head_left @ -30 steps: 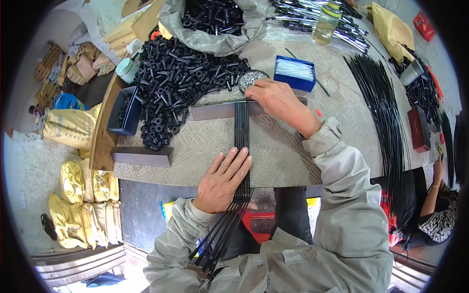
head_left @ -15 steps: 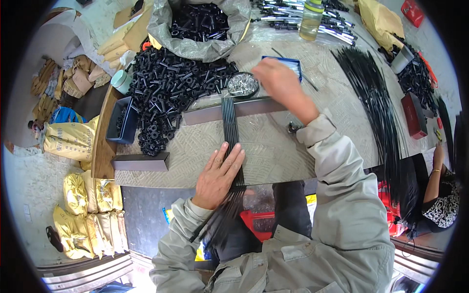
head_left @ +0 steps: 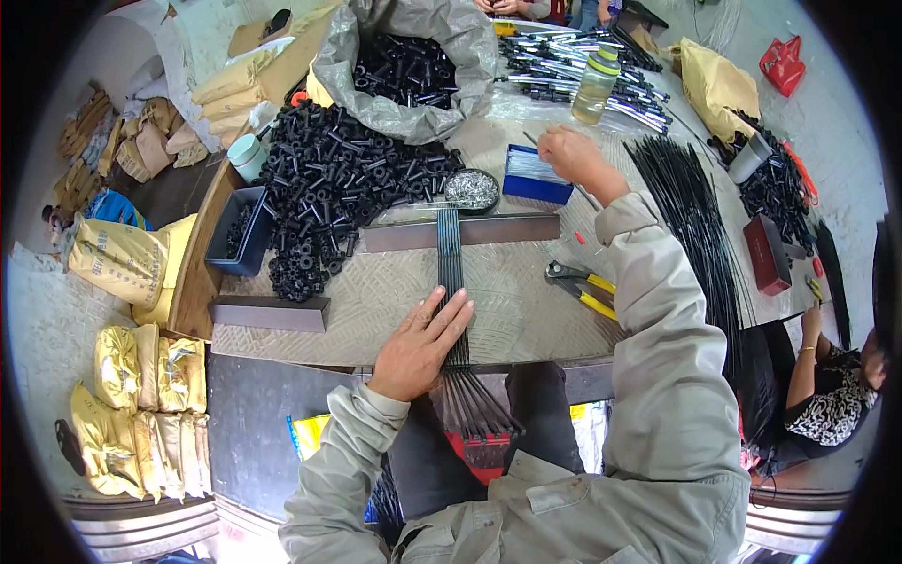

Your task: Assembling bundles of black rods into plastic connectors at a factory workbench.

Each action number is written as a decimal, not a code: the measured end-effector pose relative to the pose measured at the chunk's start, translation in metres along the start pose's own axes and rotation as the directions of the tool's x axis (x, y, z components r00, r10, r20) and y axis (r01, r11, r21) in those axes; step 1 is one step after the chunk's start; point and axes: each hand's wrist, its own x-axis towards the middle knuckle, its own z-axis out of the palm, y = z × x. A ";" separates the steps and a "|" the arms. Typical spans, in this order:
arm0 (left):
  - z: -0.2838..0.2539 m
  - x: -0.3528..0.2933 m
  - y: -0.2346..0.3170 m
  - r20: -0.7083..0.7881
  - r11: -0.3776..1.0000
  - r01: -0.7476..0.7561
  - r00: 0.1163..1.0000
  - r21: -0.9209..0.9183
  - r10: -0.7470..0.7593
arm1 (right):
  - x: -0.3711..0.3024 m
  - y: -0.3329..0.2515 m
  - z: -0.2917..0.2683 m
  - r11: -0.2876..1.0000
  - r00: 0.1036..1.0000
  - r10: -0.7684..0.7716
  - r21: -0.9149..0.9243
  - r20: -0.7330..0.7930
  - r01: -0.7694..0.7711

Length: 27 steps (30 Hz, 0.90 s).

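Note:
My left hand [head_left: 425, 343] lies flat with its fingers stretched out over a row of thin black rods [head_left: 449, 244]. These lie side by side across a long grey bar [head_left: 507, 230], and their near ends fan out past the table edge above my lap. My right hand [head_left: 575, 155] is curled beside a blue box [head_left: 536, 191] of thin pale strips. Its fingertips are bent in, and whatever they hold is too small to make out. A round black dish [head_left: 472, 191] of small shiny metal pieces stands at the far end of the rods.
Yellow-handled pliers [head_left: 587, 287] lie near my right forearm. Black bolt-like parts [head_left: 324, 179] are heaped at the left, below an open sack [head_left: 479, 66]. Long black rods [head_left: 691, 226] spread at the right. A bottle [head_left: 597, 85] stands behind; another person [head_left: 827, 385] sits at right.
My right hand has moved from beside the dish to the right side of the blue box. The view has tilted, and the pliers now show fully. My left hand stays on the rods.

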 end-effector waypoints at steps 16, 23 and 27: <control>-0.054 0.003 0.039 -0.306 0.486 -0.225 0.947 -0.845 -0.095 | -0.122 -0.214 -0.201 0.531 0.970 0.228 0.846 -0.089 -0.047; -0.113 0.003 0.069 -0.216 0.302 -0.166 0.967 -0.939 -0.138 | -0.116 -0.255 -0.219 0.898 0.894 -0.084 0.357 -0.440 0.259; -0.115 0.001 0.071 -0.204 0.340 -0.135 0.963 -0.931 -0.175 | -0.114 -0.255 -0.205 0.917 0.890 -0.022 0.346 -0.455 0.199</control>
